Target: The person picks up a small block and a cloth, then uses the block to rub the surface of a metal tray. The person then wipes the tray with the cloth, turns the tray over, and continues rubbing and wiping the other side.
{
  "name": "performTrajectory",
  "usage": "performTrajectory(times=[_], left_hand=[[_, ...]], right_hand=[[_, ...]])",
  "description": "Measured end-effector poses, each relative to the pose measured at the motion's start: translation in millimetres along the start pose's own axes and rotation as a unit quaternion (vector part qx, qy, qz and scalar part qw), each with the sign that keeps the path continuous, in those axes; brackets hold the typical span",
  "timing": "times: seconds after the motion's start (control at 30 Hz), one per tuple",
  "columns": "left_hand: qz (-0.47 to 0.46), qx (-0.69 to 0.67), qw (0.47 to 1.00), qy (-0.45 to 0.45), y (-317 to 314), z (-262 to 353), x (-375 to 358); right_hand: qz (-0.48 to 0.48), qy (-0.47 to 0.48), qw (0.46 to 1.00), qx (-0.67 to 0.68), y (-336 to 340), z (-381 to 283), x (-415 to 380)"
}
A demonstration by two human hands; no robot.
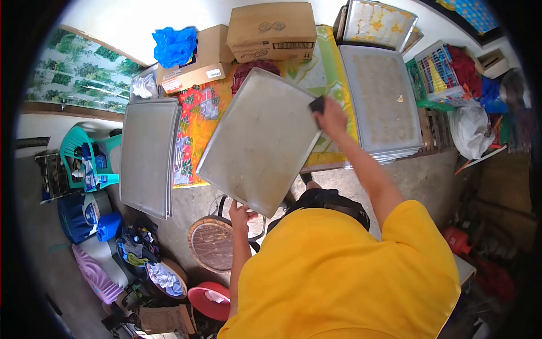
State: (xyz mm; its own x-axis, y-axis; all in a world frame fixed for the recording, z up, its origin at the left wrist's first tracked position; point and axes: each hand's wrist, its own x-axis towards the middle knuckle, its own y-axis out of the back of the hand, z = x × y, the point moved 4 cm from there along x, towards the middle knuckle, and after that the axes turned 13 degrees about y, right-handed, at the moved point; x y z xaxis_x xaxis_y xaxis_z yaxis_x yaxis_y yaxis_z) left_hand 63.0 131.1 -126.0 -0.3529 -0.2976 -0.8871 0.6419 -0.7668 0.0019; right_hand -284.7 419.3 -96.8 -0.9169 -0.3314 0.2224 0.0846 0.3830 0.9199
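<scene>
The left hand (240,216) is clamped on the lower corner of a tilted metal tray (257,144), which is held over the worktop (333,85) and its near edge; the right hand (332,117), apart from it, grips a black block (317,105) at the tray's right-hand edge. The tray is rectangular, dull grey, low-rimmed and bare of contents. Similar trays form a left stack (148,155) and a right stack (381,96), the latter's top surface mottled brown. Beneath runs a glossy, floral-patterned cover. Behind, crumpled blue plastic (175,46) sits at an open carton (217,51), beside a larger cardboard box (271,31). Farther out, a round red basin (197,308) holds something pale, and a plastic crate (435,62) holds yellow and red fabric
</scene>
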Motion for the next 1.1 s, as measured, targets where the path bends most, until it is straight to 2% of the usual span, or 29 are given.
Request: performTrajectory(times=[0.1, 0.13, 0.17, 0.2, 0.27, 0.37, 0.47, 0.57, 0.6, 0.63, 0.7, 0.8, 0.9, 0.93, 1.03, 1.1], left_hand=[[0.016, 0.010, 1.000, -0.026, -2.4, 9.3, 2.4], [0.031, 0.013, 0.999, -0.031, -2.9, 13.0, 7.5], [0.030, 0.024, 0.999, -0.031, -3.6, 16.6, 11.8], [0.029, 0.034, 0.999, -0.031, -4.5, 19.8, 15.5], [0.023, 0.048, 0.998, -0.029, -4.6, 21.2, 20.8], [0.009, 0.041, 0.999, -0.030, -3.5, 19.0, 19.8], [0.005, 0.056, 0.997, -0.046, -4.1, 19.2, 19.0], [0.002, 0.056, 0.997, -0.049, -2.9, 15.7, 21.0], [0.003, 0.057, 0.997, -0.048, -1.9, 15.5, 20.7], [0.003, 0.057, 0.997, -0.047, -1.8, 15.1, 20.6], [-0.004, 0.053, 0.998, -0.045, -3.6, 13.4, 20.6], [-0.009, 0.055, 0.997, -0.046, -4.2, 13.4, 20.4], [0.003, 0.069, 0.997, -0.044, -3.6, 11.5, 20.1], [0.001, 0.068, 0.997, -0.045, -3.0, 10.7, 20.8], [0.003, 0.071, 0.996, -0.051, -5.8, 14.9, 18.6], [0.002, 0.071, 0.996, -0.048, -5.7, 12.7, 18.4]], right_hand=[[0.014, -0.073, 0.996, -0.054, 14.7, 20.5, 19.4], [-0.025, -0.080, 0.996, -0.017, 7.7, 9.9, 11.3], [-0.001, -0.020, 0.999, 0.027, -4.8, -6.2, -6.3], [-0.011, 0.004, 1.000, 0.013, -23.7, -25.8, -29.2], [-0.119, 0.049, 0.990, 0.058, -12.8, -82.6, -67.5], [-0.008, 0.017, 0.999, 0.030, -27.0, -53.7, -59.9], [0.066, -0.090, 0.993, -0.042, 0.5, 12.6, -4.7], [0.065, -0.105, 0.991, -0.042, 7.5, 25.6, 4.4], [0.032, -0.106, 0.994, -0.013, 3.2, 11.8, -7.3], [0.063, -0.055, 0.996, -0.022, -9.1, -3.4, -26.0], [-0.026, -0.012, 0.999, 0.019, -13.9, -47.4, -59.9], [0.027, 0.017, 0.999, -0.001, -15.4, -50.9, -62.2], [0.022, -0.169, 0.985, 0.010, 8.4, -2.9, -21.7], [0.067, -0.141, 0.988, -0.015, 5.3, 2.8, -20.1], [0.072, -0.062, 0.995, 0.023, -26.0, -32.5, -58.8], [-0.042, 0.012, 0.998, 0.055, -28.2, -88.7, -98.1]])
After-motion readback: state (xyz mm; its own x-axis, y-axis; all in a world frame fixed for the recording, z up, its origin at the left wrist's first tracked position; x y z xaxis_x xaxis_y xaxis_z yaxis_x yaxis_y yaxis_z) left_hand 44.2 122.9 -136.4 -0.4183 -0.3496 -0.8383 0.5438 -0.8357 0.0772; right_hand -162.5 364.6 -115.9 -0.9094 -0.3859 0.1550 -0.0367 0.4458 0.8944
